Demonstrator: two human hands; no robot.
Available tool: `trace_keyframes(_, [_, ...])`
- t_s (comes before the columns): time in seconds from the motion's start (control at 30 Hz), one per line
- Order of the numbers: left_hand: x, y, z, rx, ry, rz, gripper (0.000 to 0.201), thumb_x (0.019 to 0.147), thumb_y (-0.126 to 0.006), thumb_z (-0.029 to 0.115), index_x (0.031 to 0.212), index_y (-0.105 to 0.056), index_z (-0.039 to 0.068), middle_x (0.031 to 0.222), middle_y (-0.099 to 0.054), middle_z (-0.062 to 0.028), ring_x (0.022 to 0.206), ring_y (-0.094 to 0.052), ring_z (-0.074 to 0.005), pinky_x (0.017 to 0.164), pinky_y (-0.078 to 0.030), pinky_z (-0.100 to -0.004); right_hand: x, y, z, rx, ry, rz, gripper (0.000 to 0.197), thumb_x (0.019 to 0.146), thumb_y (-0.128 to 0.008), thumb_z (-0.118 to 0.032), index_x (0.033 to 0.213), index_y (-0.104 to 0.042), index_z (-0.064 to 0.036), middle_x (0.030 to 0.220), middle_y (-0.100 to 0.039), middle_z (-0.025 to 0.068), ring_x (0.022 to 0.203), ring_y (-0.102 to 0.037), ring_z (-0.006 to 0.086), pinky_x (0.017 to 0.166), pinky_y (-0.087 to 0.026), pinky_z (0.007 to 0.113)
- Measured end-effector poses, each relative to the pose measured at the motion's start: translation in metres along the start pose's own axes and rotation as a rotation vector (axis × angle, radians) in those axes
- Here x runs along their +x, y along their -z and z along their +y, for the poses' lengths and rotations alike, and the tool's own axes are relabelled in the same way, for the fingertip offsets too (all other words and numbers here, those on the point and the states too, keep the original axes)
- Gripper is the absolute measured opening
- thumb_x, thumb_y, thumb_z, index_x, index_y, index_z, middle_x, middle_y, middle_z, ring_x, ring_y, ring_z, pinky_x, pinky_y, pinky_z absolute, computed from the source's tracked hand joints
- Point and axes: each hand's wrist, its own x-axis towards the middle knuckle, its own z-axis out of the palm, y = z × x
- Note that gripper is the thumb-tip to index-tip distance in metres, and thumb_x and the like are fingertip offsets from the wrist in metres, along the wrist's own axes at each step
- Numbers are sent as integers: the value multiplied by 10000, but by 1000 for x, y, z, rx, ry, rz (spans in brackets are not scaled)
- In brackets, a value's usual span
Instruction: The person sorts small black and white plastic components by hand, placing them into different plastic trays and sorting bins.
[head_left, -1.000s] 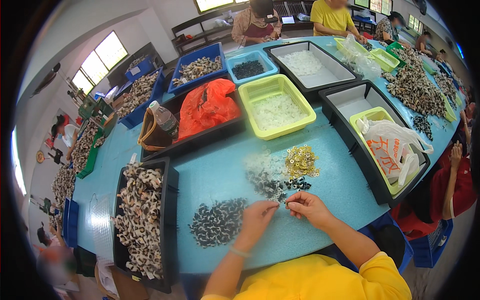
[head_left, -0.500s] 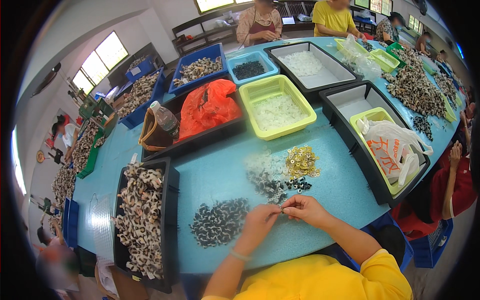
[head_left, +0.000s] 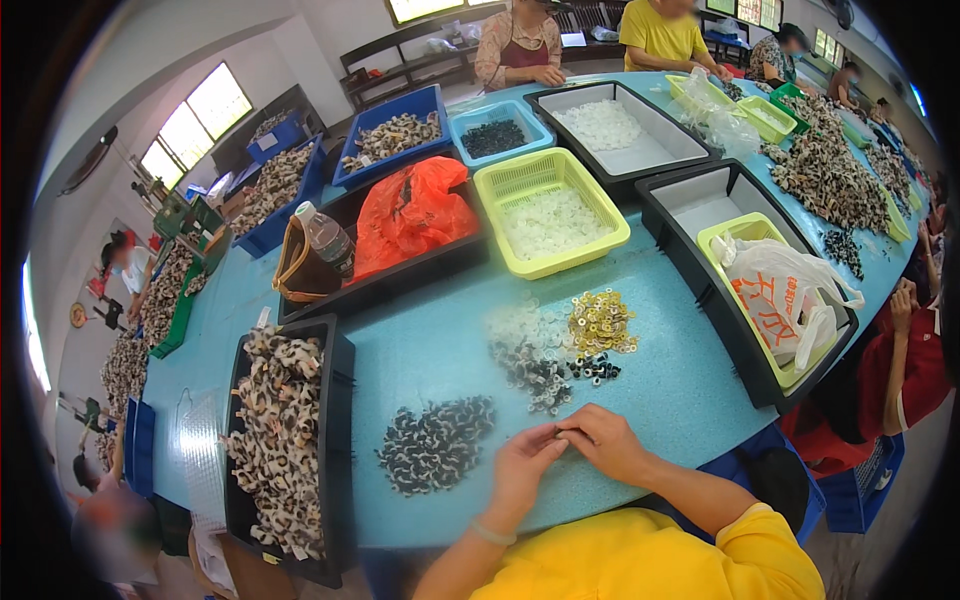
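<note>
Near the table's front edge my left hand and my right hand meet, fingertips pinched together. Between them is a small dark piece, mostly hidden by the fingers. To the left of my hands lies a spread pile of small curved black-and-white pieces. Just beyond my hands are small grey-black parts and a few shiny black parts. Behind those sit yellow ring-shaped parts, with translucent whitish parts beside them.
A black crate of furry spotted pieces stands at left. Beyond are a yellow basket of clear discs, a red plastic bag, a bottle and a black tray at right. Other people sit around the table.
Both my hands have shifted slightly toward me, and the left one has turned with its palm more upward. My fingers have closed further around the small piece.
</note>
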Motion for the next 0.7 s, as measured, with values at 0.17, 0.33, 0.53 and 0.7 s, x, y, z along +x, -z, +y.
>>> trace_keyframes(0.17, [1, 15, 4, 246, -84, 5, 275, 836, -741, 10, 1101, -674, -25, 1000, -705, -72, 848, -662, -115, 794, -528, -241, -8, -1, -16, 417, -403, -112, 178, 869, -677, -76, 1043, -675, -41, 938, -661, 133, 806, -659, 275, 702, -534, 345])
trace_keyframes(0.33, [0, 37, 29, 1102, -660, 128, 142, 800, -734, 35, 939, -706, 34, 900, -678, -70, 782, -636, -195, 722, -513, -298, 10, 25, 16, -143, -169, 47, 154, 853, -701, -108, 991, -672, -46, 919, -637, 119, 755, -652, 262, 668, -525, 358])
trace_keyframes(0.53, [4, 51, 44, 1519, -911, 130, 129, 767, -725, 33, 892, -701, 54, 890, -646, -71, 856, -581, -274, 751, -489, -384, 22, 41, 46, -407, -69, 78, 143, 829, -726, -115, 936, -655, -51, 875, -603, 97, 701, -640, 246, 618, -513, 352])
trace_keyframes(0.7, [11, 33, 48, 1449, -928, 133, 157, 749, -756, 89, 901, -718, 86, 887, -644, -61, 867, -576, -268, 756, -488, -381, 18, 37, 40, -243, -79, 73, 111, 864, -694, -89, 936, -630, -33, 874, -620, 81, 700, -649, 201, 598, -514, 312])
